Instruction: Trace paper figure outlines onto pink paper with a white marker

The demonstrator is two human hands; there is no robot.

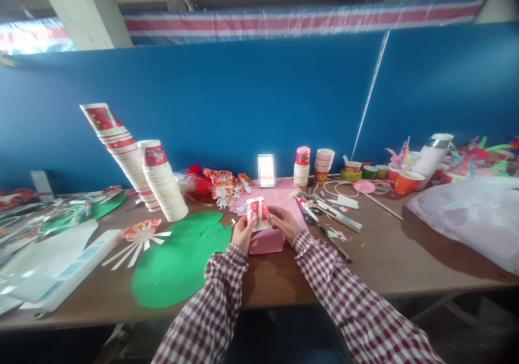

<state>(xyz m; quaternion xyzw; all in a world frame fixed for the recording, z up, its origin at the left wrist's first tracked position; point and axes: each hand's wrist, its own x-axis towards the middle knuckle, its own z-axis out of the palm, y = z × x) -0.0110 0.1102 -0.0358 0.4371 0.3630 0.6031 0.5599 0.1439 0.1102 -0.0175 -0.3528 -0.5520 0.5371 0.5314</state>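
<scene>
Between both hands, above a pink paper sheet (267, 242), is a red and white paper cup (257, 210). My left hand (243, 232) grips its left side, fingers closed around it. On the cup's right side, my right hand (285, 222) pinches the edge with thumb and fingers. Left of my hands lies a green lily-pad-shaped paper (178, 269). Several lion-head paper cutouts (225, 185) sit behind it, and a cup cut into strips (140, 231) lies at its left.
Tall leaning cup stacks (162, 185) stand at left, shorter stacks (302, 169) at back centre. Pens and paper scraps (338, 218) lie right of my hands. A translucent plastic bag (470, 218) fills the far right. A blue partition (227, 104) closes off the back.
</scene>
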